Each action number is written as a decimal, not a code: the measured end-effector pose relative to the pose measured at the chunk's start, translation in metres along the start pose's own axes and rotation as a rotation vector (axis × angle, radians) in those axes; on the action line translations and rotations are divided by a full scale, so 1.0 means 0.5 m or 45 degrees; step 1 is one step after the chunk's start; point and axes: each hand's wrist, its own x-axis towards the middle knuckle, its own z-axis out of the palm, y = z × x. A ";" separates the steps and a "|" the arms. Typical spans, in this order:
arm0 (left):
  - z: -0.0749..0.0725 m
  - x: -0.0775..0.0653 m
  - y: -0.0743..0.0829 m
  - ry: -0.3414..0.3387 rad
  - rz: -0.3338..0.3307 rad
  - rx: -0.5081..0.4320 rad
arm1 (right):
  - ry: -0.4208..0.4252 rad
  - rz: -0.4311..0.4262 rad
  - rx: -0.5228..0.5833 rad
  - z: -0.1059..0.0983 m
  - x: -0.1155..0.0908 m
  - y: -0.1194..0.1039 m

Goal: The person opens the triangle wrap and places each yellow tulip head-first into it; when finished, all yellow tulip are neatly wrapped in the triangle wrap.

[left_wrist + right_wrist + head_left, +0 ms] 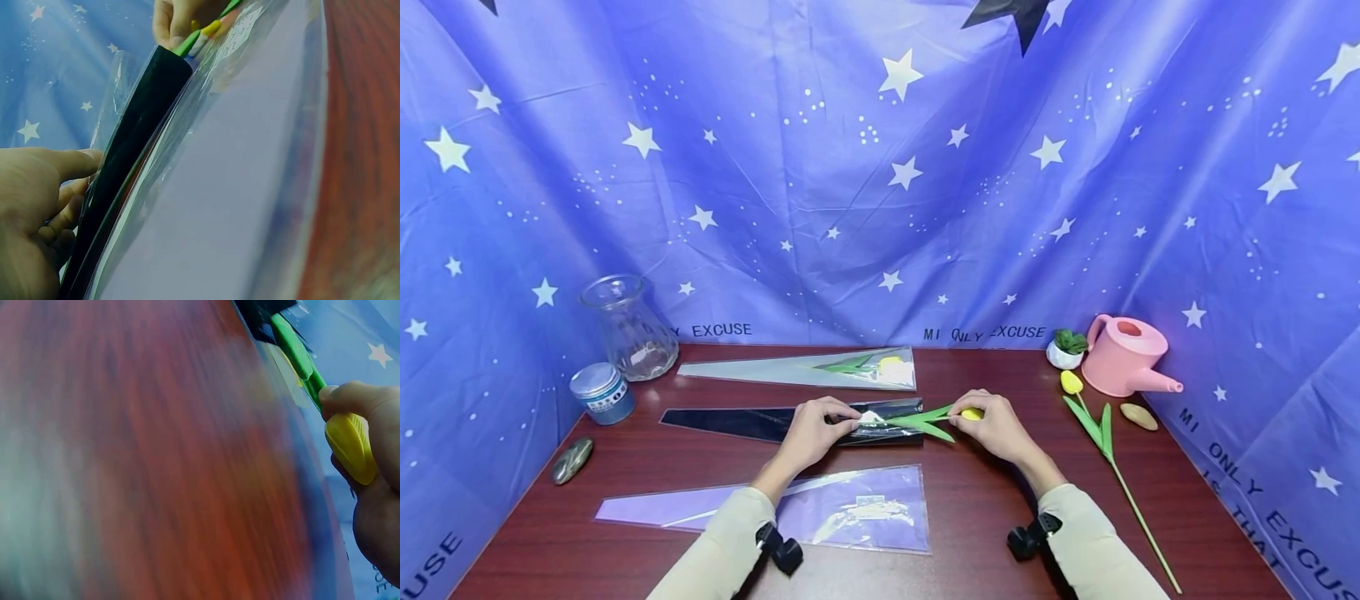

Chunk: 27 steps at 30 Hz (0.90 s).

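Note:
A black wrapping sleeve [722, 423] with a clear front lies across the middle of the table, its wide end to the right. My left hand [815, 431] pinches the clear film of this sleeve between thumb and fingers; the left wrist view shows the film [115, 106] lifted from the black sheet. With my right hand [994, 427] I pinch the stem of a yellow artificial tulip [351, 447] just below its bloom. Its green leaves [925, 419] lie partly in the sleeve's wide end and partly outside. The stem's lower end is hard to make out.
Behind lies a grey sleeve [752, 374] holding a tulip; in front, a purple sleeve [820, 512]. At left stand a glass vase [638, 342], a blue jar [603, 400] and a stone [573, 461]. Rightward are another tulip [1120, 475], a pink watering can [1120, 362] and a potted plant [1065, 352].

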 end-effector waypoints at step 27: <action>0.003 -0.001 -0.002 -0.005 -0.016 0.013 | -0.031 0.007 0.062 0.052 0.012 -0.019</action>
